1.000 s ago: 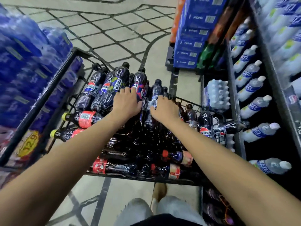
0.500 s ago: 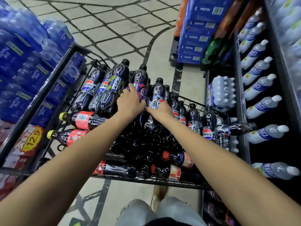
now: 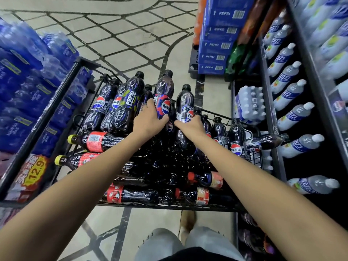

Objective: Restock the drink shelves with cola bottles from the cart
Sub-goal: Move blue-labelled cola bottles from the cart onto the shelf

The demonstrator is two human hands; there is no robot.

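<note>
One cola bottle (image 3: pixel 163 87) sits in your left hand's (image 3: pixel 148 119) curled grip and a second bottle (image 3: pixel 185 99) in your right hand's (image 3: pixel 191 126), both at 12 o'clock in the cart (image 3: pixel 216 112). If you pull them out fast, the leaning bottles (image 3: pixel 120 106) at 10 o'clock could slide down, I think.

Black wire cart (image 3: pixel 188 206) holds the gripped dark plastic cola bottles (image 3: pixel 162 95); metal shelf (image 3: pixel 271 117) to their right, blue water packs (image 3: pixel 22 76) left.
</note>
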